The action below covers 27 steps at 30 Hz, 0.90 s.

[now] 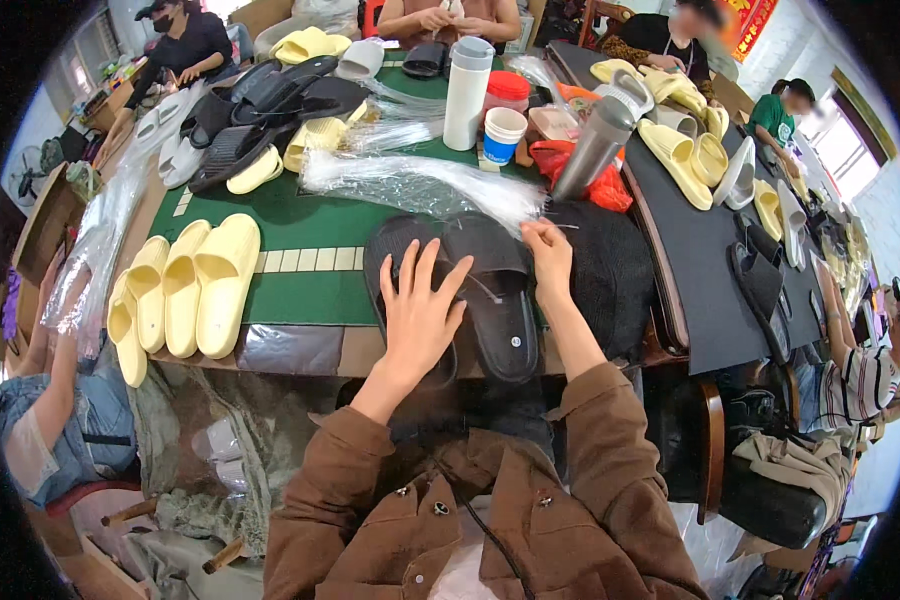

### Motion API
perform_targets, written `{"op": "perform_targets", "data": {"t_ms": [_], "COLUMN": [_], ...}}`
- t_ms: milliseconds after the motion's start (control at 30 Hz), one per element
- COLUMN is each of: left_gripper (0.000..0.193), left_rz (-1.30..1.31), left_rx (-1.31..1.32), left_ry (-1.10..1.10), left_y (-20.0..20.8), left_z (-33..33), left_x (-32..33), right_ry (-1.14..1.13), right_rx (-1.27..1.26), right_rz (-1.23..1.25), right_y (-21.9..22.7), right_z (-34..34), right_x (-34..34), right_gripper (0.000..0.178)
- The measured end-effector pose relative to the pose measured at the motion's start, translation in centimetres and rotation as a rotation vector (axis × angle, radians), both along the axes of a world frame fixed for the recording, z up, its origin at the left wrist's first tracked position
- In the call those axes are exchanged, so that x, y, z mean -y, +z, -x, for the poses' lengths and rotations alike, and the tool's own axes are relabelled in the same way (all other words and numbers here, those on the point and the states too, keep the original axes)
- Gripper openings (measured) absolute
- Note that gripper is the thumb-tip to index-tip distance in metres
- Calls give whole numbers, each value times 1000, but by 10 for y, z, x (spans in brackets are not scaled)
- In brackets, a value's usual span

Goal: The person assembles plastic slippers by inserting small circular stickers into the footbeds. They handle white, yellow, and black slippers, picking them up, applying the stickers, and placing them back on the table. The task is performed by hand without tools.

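Observation:
A pair of black slide sandals [507, 335] lies side by side at the table's near edge, toes pointing away from me. My left hand [420, 310] rests over the left slide and the inner edge of the right one, fingers spread flat. A thin clear strand crosses the right slide near its strap. Just beyond the slides lies a bundle of clear plastic strands [430, 185]. At its right end my right hand [550, 262] pinches finger and thumb together, with a thin strand showing at the fingertips.
Several pale yellow slides [228, 285] stand at the left of the green tabletop [300, 300]. A heap of black slides [285, 100] lies farther back. Beyond the strands stand a white bottle [467, 95], a cup [501, 137] and a grey tumbler [594, 150]. Other people sit around.

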<state>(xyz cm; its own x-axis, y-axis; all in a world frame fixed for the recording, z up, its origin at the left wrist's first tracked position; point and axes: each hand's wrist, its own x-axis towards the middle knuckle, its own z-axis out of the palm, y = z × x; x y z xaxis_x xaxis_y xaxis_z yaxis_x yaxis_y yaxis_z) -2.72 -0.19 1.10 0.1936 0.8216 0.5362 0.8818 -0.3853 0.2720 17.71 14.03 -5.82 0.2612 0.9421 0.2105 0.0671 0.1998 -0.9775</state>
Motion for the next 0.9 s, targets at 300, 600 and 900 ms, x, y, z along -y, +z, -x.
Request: {"op": "perform_targets", "data": {"t_ms": [300, 600, 900], "left_gripper": [64, 62, 48], "left_rz": [3, -31, -16], "left_rx": [-52, 310, 377], "left_ry": [33, 18, 144], "left_y": [-2, 8, -1], "left_z": [1, 12, 13], "left_x": [6, -31, -44], "right_ry": [-30, -42, -18], "right_rx": [413, 240, 224], "right_rz": [-82, -109, -164], "right_y": [20, 11, 8], "right_z": [18, 19, 17], "right_x": [-7, -1, -2], "right_gripper": [14, 12, 17]}}
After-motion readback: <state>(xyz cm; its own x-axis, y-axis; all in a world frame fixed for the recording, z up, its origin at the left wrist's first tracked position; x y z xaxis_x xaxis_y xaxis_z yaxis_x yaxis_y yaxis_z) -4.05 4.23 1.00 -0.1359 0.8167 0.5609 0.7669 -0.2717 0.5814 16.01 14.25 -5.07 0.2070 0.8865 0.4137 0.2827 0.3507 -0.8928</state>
